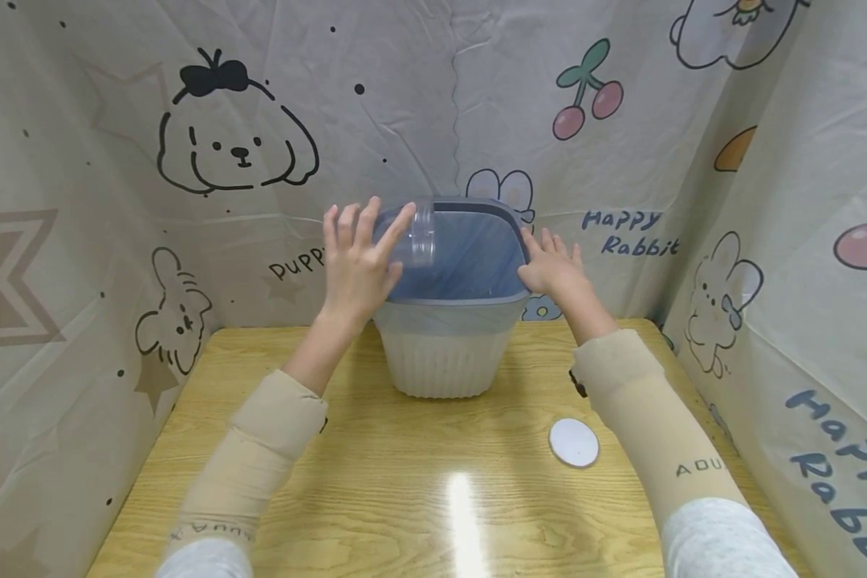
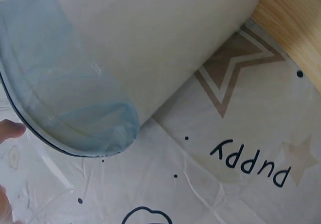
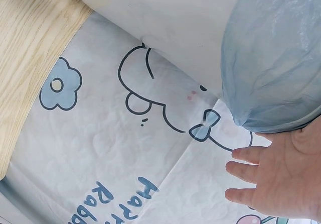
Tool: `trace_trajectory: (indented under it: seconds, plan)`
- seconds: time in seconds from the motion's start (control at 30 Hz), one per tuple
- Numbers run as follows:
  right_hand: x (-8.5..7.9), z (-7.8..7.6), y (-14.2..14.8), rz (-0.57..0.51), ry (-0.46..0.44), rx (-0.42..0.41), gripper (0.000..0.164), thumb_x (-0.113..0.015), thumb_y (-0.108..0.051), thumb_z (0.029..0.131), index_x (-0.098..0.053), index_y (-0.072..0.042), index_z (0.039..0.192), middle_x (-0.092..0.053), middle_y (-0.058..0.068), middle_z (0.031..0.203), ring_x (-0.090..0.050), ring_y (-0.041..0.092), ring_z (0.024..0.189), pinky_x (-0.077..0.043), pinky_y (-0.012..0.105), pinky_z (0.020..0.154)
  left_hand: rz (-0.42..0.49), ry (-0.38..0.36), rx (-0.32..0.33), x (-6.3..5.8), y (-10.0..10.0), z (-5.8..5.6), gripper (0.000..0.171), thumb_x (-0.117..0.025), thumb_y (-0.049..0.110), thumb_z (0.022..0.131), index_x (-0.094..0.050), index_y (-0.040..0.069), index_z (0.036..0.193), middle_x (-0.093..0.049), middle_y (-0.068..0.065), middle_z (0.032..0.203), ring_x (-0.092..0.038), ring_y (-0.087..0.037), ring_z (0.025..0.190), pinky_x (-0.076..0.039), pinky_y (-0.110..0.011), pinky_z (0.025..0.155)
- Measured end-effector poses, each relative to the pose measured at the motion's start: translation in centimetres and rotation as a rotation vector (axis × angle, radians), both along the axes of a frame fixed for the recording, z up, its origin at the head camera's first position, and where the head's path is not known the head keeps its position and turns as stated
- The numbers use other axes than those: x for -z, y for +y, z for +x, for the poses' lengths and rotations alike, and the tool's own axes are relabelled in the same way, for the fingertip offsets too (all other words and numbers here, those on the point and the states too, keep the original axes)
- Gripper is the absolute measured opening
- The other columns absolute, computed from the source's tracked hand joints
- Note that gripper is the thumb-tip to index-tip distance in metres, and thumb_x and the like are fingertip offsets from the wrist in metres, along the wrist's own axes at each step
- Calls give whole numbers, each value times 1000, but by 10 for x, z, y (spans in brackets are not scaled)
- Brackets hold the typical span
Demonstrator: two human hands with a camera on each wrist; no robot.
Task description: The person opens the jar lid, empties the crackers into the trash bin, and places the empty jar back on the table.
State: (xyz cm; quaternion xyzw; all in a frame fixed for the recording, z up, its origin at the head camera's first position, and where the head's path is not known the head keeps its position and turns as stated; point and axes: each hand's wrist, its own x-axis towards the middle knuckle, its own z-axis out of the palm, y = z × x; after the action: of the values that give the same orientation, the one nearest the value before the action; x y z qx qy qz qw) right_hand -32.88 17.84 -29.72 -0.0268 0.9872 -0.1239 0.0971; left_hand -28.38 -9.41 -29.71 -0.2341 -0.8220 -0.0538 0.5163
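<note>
A white trash bin (image 1: 444, 353) with a blue liner bag (image 1: 477, 253) folded over its rim stands at the back of the table. My left hand (image 1: 357, 269) grips a clear plastic jar (image 1: 423, 233) over the bin's left side. The jar lies on its side, its mouth end toward the right, and most of its body is hidden behind the fingers. On the other side, my right hand (image 1: 555, 265) is at the bin's right rim with its fingers spread and extended; in the right wrist view its palm (image 3: 291, 176) is against the bag's edge.
A round white lid-like disc (image 1: 574, 442) lies on the wooden table (image 1: 376, 482), right of the bin. Printed cloth (image 1: 376, 104) hangs at the back and both sides, close behind the bin.
</note>
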Motion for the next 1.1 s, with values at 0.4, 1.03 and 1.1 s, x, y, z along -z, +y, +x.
trace_trajectory:
  seconds: [0.4, 1.03, 1.1]
  plan:
    - [1, -1, 0, 0, -7, -1, 67, -27, -18, 89, 5, -14, 147, 11, 21, 150, 9, 37, 137, 15, 53, 106, 141, 13, -3, 6, 5, 20, 76, -83, 18, 58, -51, 25, 128, -48, -18, 122, -39, -34, 110, -24, -51, 105]
    - [0, 0, 0, 3, -5, 8, 67, -27, -18, 89, 5, -15, 147, 11, 20, 150, 10, 36, 137, 15, 53, 106, 330, 33, 87, 26, 2, 44, 74, -81, 14, 57, -53, 20, 125, -46, -20, 121, -38, -38, 110, -23, -51, 104]
    - [1, -1, 0, 5, -7, 10, 67, -27, -18, 89, 6, -15, 147, 12, 19, 150, 10, 35, 137, 15, 52, 106, 348, 23, 100, 28, 2, 47, 74, -81, 14, 56, -54, 19, 125, -47, -20, 121, -37, -38, 110, -23, -51, 105]
